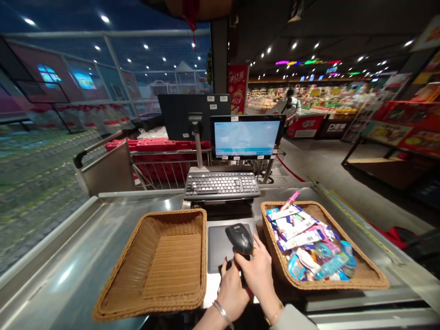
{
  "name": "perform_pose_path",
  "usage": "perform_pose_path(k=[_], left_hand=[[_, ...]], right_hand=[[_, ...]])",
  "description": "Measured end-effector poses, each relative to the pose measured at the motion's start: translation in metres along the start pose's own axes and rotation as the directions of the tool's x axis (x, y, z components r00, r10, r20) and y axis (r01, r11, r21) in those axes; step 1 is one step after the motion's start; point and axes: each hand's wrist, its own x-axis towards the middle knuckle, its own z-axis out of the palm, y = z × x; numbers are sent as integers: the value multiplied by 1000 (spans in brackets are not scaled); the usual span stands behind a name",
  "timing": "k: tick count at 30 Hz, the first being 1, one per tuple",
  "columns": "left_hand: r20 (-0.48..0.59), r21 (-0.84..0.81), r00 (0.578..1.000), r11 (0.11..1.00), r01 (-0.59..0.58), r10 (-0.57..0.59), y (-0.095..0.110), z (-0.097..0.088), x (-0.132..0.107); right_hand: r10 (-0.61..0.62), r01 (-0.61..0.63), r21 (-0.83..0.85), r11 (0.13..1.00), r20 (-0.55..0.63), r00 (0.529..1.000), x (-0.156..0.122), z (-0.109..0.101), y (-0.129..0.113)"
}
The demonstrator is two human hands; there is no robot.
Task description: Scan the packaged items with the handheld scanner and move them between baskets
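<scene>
A black handheld barcode scanner [239, 238] is held over the middle of the counter, its head pointing up and away from me. My right hand [261, 270] wraps round its handle from the right side. Lower down, my left hand [233, 288] is closed against the handle from the left; its fingers are partly hidden. On the right stands a wicker basket [369, 270] filled with small packaged goods, among them white-and-purple packets [302, 224] and a light blue bottle-shaped pack [332, 266]. To the left of my hands sits a bare wicker basket [175, 261].
A keyboard [222, 184] lies behind the scanner, below a lit monitor [245, 137] and a second dark screen [182, 114]. A grey scanner plate [216, 247] is set in the metal counter [68, 270]. Behind are a shopping cart [161, 169] and a person [291, 107] farther off.
</scene>
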Motion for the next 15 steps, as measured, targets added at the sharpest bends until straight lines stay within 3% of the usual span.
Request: perform_pose_path(k=[2,5,7,9,11,13,15], left_hand=[[-64,-83,997,996,-41,36,-17,1,2],[-112,-286,991,958,36,-70,-42,0,4],[-95,-387,985,917,94,-141,-55,-1,5],[-65,-436,981,890,136,-182,-63,0,6],[-51,-450,977,878,163,-207,-67,2,8],[-41,-458,974,871,178,-221,-70,6,10],[-9,-464,975,864,193,-223,-73,8,13]], right_hand=[[-69,70,-7,998,105,992,4,5,4],[-80,83,-22,996,138,987,25,-6,7],[-166,158,80,984,96,981,48,-29,-7],[-347,336,224,915,9,938,72,-61,-40],[-544,557,275,783,-129,829,92,-97,-85],[-689,744,200,638,-283,667,105,-130,-132],[-752,833,107,544,-379,540,109,-156,-170]])
